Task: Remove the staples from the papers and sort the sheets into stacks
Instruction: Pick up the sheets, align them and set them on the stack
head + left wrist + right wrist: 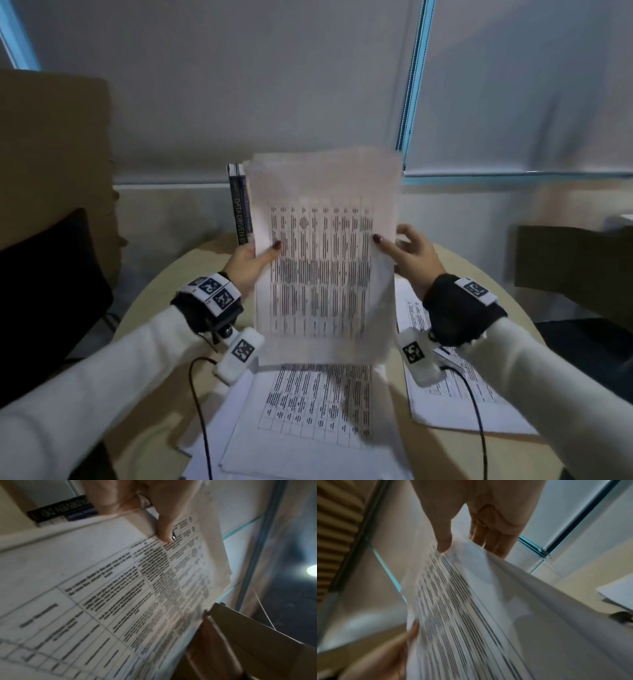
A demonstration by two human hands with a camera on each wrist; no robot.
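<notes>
Two hands hold one white printed sheet with a table of dark text [322, 260] upright above the round beige wooden table [455, 260], at the centre of the head view. At the sheet's 9 o'clock edge the left hand [248, 265] pinches it, thumb on the printed face and fingers behind; the left wrist view shows that thumb [165, 534] pressed onto the paper [120, 588]. At 3 o'clock the right hand [409, 255] grips the other edge, thumb in front and fingers curled behind; the right wrist view shows the thumb [442, 539] and fingers pinching the sheet [471, 608].

Below, at 6 o'clock, a loose pile of white printed sheets [315, 407] lies flat on the table. At 4 o'clock lies a second pile of printed sheets [455, 401]. Behind the held sheet, at 10 o'clock, two dark-spined books [239, 205] stand upright. A brown cardboard box [51, 154] sits at far left.
</notes>
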